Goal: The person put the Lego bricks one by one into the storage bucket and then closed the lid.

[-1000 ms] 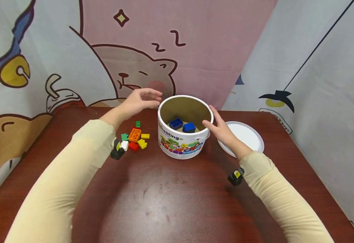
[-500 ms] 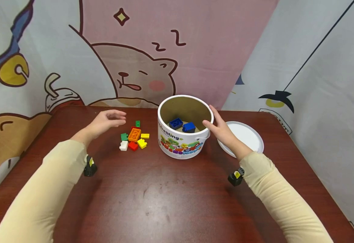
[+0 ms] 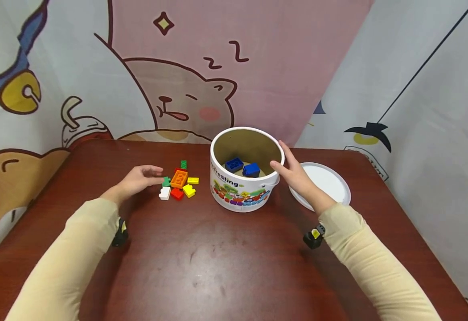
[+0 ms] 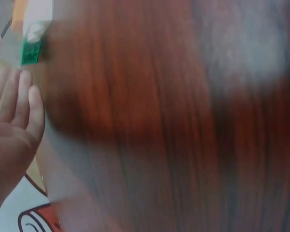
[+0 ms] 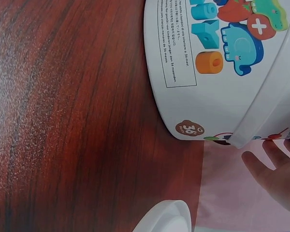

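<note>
My left hand is low at the left of a small pile of toy bricks, its fingertips right at a green brick. In the left wrist view that green brick lies just beyond the loosely extended fingers. The pile also has an orange brick, a white brick, a red brick and yellow bricks. My right hand rests against the right side of a white printed bucket, thumb at the rim and fingers extended along the outer wall. Blue bricks lie inside the bucket.
A round white lid lies on the brown table, to the right of the bucket and partly behind the right forearm. A printed cloth with a sleeping bear hangs behind the table's far edge.
My left hand has moved from beside the bucket's rim leftward, then down to the left edge of the brick pile. The right hand has stayed at the bucket.
</note>
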`<state>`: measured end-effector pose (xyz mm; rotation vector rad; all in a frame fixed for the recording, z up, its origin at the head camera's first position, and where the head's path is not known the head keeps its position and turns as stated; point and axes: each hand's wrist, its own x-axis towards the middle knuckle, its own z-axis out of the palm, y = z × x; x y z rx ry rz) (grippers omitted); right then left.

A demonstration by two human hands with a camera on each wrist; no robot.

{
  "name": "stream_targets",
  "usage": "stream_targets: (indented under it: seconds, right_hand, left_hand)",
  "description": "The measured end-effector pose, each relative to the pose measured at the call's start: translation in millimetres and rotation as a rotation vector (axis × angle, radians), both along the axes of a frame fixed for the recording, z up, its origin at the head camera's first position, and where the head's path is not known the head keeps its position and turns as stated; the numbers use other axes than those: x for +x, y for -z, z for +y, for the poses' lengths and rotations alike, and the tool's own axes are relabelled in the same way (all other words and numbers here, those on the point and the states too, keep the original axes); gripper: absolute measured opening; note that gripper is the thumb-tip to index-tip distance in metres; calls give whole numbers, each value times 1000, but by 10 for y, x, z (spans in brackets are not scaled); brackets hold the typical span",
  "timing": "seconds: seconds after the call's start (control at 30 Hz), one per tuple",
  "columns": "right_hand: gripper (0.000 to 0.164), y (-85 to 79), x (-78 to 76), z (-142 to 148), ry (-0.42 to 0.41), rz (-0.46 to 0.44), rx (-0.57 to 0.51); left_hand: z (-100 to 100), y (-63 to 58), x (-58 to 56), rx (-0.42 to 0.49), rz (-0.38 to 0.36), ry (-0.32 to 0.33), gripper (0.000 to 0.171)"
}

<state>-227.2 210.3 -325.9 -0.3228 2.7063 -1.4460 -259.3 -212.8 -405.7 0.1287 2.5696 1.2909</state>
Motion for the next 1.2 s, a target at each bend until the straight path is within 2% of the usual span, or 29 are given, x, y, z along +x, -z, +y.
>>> stream_targets:
  seconds: [0.17,0.3,0.43,0.67,0.87,1.03,1.2]
  right_hand:
    - [72,153,-151,81,0,10,-6]
    - [72,154,-171,85,2,2,-17]
    - [71,123,-137,71,6,0,-14]
    - [67,-98,59,-71,5,-6,-22]
    - [66,-120,98,-97,6,0,-24]
    - [67,-110,99,-89,7,-6,-27]
    - [67,-116,109,-88,9,-13,-29]
  left_hand:
    - [39,24,-26,-69,8,31,55]
    - [76,-7,-14,-138,7,89,55]
    - [96,-24,3,-173,1,111,50]
    - [62,18,7,-126,23,81,42]
    - [8,42,12,-114,89,56,37]
    - [-12,-17,21,-111,113,27,37]
    - [-22,-130,0,-90,122,2,39]
